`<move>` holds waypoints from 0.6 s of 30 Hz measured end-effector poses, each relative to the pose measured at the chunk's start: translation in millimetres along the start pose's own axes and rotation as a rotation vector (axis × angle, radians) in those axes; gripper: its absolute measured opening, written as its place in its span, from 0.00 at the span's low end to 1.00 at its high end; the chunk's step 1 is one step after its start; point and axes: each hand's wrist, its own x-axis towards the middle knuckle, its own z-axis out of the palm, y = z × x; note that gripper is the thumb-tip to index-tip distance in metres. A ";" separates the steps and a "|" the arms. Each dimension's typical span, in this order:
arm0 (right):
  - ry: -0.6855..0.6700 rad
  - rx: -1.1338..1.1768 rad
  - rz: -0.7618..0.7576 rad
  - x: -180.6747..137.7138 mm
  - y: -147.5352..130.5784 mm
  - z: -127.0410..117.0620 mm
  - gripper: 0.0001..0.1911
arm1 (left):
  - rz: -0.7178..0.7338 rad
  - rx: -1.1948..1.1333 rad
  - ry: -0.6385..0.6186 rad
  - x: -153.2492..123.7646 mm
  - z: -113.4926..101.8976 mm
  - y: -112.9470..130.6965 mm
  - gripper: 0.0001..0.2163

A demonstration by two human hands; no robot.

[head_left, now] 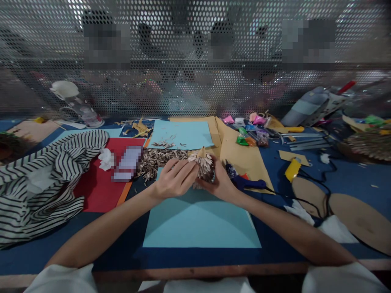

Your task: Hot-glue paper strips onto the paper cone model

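Over the light blue sheet (201, 228) I hold a small craft figure (206, 166). Overlapping pale and dark scales that look like seed husks cover it, and a bare tan point sticks up at its top. My right hand (224, 183) is wrapped round its right side and underside. My left hand (179, 178) is closed, its fingertips pressed against the figure's left side; whether they also pinch a loose husk is hidden. A heap of striped husks (149, 160) lies just beyond my left hand. Beside my right hand rests a blue glue gun (255, 184) with a dark nozzle.
Striped cloth (49, 175), a red sheet (97, 191) and a blurred phone-like rectangle (126, 162) lie left. Coloured packets (256, 132), a yellow cutter (293, 169), a black cord and cardboard discs (360, 217) lie right. A perforated metal screen (195, 93) stands behind; people show through it.
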 end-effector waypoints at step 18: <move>-0.017 0.011 0.029 -1.3 2.2 0.5 0.38 | 0.006 -0.098 -0.037 -6.5 3.3 2.5 0.10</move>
